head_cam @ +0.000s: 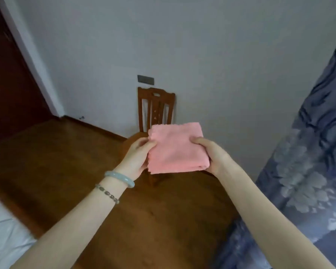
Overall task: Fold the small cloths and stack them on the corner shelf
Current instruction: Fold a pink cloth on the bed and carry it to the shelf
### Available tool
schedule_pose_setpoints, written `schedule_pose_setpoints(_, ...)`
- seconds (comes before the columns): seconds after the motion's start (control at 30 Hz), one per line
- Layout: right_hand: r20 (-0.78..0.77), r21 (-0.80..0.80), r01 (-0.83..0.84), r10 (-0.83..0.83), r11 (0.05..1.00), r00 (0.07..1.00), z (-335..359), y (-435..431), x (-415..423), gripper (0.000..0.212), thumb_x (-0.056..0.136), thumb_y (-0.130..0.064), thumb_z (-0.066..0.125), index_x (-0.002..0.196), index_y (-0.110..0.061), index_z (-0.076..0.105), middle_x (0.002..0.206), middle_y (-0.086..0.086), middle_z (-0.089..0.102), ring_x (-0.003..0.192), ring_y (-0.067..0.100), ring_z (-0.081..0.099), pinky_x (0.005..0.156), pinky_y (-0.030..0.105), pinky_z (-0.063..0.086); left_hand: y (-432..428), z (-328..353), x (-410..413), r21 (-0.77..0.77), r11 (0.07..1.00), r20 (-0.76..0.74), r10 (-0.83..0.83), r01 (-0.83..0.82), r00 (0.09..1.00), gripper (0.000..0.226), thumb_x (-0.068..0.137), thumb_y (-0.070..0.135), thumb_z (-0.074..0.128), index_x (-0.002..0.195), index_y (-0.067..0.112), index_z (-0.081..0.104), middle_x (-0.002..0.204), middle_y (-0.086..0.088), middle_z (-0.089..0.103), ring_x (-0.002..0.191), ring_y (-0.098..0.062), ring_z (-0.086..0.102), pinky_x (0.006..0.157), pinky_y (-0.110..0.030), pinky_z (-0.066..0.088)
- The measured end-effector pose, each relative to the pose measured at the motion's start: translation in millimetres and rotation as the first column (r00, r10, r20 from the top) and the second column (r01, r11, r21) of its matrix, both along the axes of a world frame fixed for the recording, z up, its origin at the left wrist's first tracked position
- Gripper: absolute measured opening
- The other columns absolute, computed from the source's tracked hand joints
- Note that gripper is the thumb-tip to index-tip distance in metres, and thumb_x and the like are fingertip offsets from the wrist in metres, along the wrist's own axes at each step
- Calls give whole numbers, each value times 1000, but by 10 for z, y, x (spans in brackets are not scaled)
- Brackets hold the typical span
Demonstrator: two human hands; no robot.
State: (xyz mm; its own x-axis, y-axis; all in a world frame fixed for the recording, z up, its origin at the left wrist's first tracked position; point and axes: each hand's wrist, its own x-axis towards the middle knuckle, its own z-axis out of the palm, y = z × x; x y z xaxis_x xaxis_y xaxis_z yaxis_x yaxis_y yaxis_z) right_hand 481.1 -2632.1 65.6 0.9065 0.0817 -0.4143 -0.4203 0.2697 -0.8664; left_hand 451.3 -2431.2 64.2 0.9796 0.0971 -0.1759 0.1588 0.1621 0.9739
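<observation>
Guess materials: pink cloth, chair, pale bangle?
The pink cloth looks like microfibre or terry: matte, fuzzy nap, ragged edge. The chair is wood, glossy reddish-brown varnish, slatted back. The bangle may be jade or glass: pale green, translucent sheen; can't tell which.

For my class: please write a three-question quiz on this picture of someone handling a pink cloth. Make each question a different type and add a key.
1. True or false: the pink cloth hangs over the back of the wooden chair.
2. Which wrist wears the pale green bangle? A) left B) right C) both
3. Fill the gap: the cloth is held by ____ hands.

Key
1. False: it is held up in front of the chair.
2. A
3. Two: the left hand and the right hand each grip one side edge.
</observation>
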Motion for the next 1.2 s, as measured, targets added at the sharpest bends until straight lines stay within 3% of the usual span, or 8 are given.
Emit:
schedule_pose_setpoints(0.13, -33, 29, -111, 112, 993, 993, -45, 371, 569, 47, 76, -26, 75, 118, -11, 58, 111, 16, 67, 101, 34, 64, 69, 41, 57, 320, -93, 441, 23, 995, -6, 96, -95, 995, 30, 93, 27, 58, 120, 14, 57, 112, -5, 64, 100, -16, 63, 68, -25, 51)
schedule_pose_setpoints(0.27, -19, 28, -227, 227, 974, 974, -99, 813, 1247, 42, 77, -20, 73, 115, -13, 58, 111, 15, 66, 101, 33, 63, 70, 44, 58, 734, -189, 956, 37, 982, 5, 186, -186, 982, 31, 94, 29, 57, 120, 15, 56, 110, -4, 64, 101, -17, 61, 71, -27, 52)
schedule_pose_setpoints(0.43, 6, -2, -340, 340, 940, 940, -23, 1521, 2166, 36, 78, -17, 71, 111, -12, 58, 106, 12, 68, 97, 29, 65, 69, 40, 57, 1358, -162, 1626, 109, 953, 9, 282, -282, 959, 28, 95, 31, 54, 118, 15, 55, 112, -11, 62, 105, -24, 60, 91, -43, 53)
schedule_pose_setpoints(0.67, 75, -10, -523, 522, 852, 849, 127, 2627, 3177, 33, 81, -16, 68, 113, -11, 62, 105, 12, 70, 98, 27, 65, 73, 39, 56, 2238, 50, 2286, 181, 861, 35, 477, -475, 878, 22, 97, 30, 51, 115, 18, 51, 103, -4, 60, 88, -16, 60, 66, -26, 51)
schedule_pose_setpoints(0.8, 79, -13, -624, 623, 781, 778, 141, 3336, 3682, 30, 83, -16, 66, 111, -9, 62, 97, 11, 71, 88, 24, 66, 66, 36, 55, 2775, 63, 2595, 144, 790, 17, 600, -596, 800, 25, 95, 29, 54, 118, 18, 49, 106, -5, 60, 93, -18, 61, 74, -32, 55)
schedule_pose_setpoints(0.9, 80, -18, -694, 693, 720, 717, 98, 3910, 4090, 37, 81, -18, 68, 116, -10, 61, 103, 12, 71, 93, 27, 66, 65, 37, 55, 3214, 50, 2873, 73, 757, 7, 651, -650, 759, 26, 95, 26, 54, 119, 16, 50, 109, -7, 60, 94, -19, 61, 66, -27, 50)
schedule_pose_setpoints(1.0, 86, -15, -758, 756, 652, 649, 124, 4490, 4551, 27, 83, -16, 66, 109, -13, 62, 100, 11, 70, 90, 26, 66, 63, 37, 55, 3718, 55, 3243, 86, 721, 22, 688, -687, 725, 30, 94, 28, 55, 121, 15, 52, 111, -9, 59, 99, -20, 59, 68, -28, 48)
schedule_pose_setpoints(1.2, 112, -19, -851, 847, 525, 519, 380, 5670, 5553, 30, 79, -15, 70, 108, -12, 65, 95, 10, 74, 90, 26, 68, 70, 41, 56, 4786, 302, 3957, 96, 679, 38, 729, -728, 684, 29, 92, 24, 59, 118, 10, 56, 93, -10, 63, 79, -21, 59, 59, -27, 48)
